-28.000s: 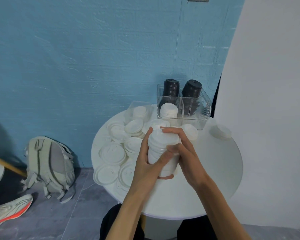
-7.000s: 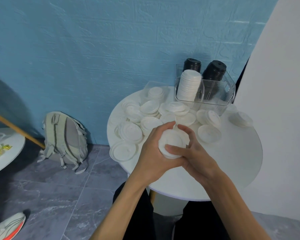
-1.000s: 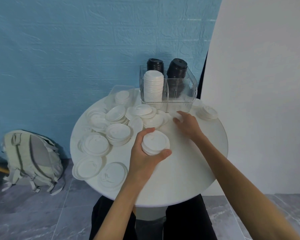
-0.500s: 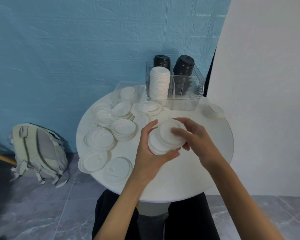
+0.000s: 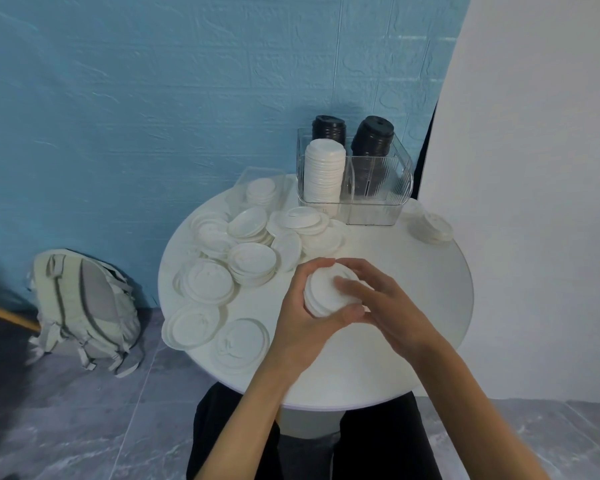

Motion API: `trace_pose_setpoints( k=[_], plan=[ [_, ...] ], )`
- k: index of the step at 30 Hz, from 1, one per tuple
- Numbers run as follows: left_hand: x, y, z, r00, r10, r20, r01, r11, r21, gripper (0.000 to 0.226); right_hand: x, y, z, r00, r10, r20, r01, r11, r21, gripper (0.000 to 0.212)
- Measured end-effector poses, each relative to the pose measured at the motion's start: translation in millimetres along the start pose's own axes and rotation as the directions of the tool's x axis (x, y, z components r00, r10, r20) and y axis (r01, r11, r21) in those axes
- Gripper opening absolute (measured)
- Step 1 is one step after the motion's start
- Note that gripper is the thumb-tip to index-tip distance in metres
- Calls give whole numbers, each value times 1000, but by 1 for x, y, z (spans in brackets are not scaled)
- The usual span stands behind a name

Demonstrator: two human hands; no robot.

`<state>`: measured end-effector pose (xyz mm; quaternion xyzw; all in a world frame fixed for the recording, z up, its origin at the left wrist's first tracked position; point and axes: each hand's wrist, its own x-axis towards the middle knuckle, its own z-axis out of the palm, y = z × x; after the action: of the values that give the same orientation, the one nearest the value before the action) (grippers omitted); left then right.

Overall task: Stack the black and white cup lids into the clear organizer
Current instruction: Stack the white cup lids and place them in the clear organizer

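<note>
A short stack of white lids (image 5: 323,294) sits between both hands above the middle of the round white table (image 5: 430,306). My left hand (image 5: 302,323) cups it from below and the left. My right hand (image 5: 385,306) presses on its top and right side. The clear organizer (image 5: 374,188) stands at the table's far edge. It holds a tall column of white lids (image 5: 324,171) in its front left slot and two columns of black lids (image 5: 373,140) behind. Loose white lids (image 5: 253,258) lie in heaps on the left half of the table.
A few white lids (image 5: 432,228) lie apart at the far right of the table, close to a white wall panel (image 5: 534,168). A grey backpack (image 5: 84,306) leans against the blue wall on the floor at left. My dark-clothed legs show under the table's near edge.
My right hand fetched a lid from near the organizer and set it on the stack in my left hand. Both hands now close around the stack.
</note>
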<state>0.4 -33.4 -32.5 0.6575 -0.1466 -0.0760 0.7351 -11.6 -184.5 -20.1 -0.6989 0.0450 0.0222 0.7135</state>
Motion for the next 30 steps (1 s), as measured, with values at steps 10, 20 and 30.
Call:
trace_pose_setpoints(
  k=[10, 20, 30],
  plan=[
    [4, -9, 9, 997, -40, -69, 41, 999, 14, 60, -7, 3, -4, 990, 48, -135, -33, 993, 111, 32],
    [24, -9, 45, 999, 20, -48, -18, 999, 35, 64, -5, -6, -48, 960, -81, -267, 36, 985, -168, 42],
    [61, -13, 69, 1000, 29, -11, -28, 999, 37, 71, 81, -3, -178, 783, -301, -544, -48, 843, -536, 67]
  ],
)
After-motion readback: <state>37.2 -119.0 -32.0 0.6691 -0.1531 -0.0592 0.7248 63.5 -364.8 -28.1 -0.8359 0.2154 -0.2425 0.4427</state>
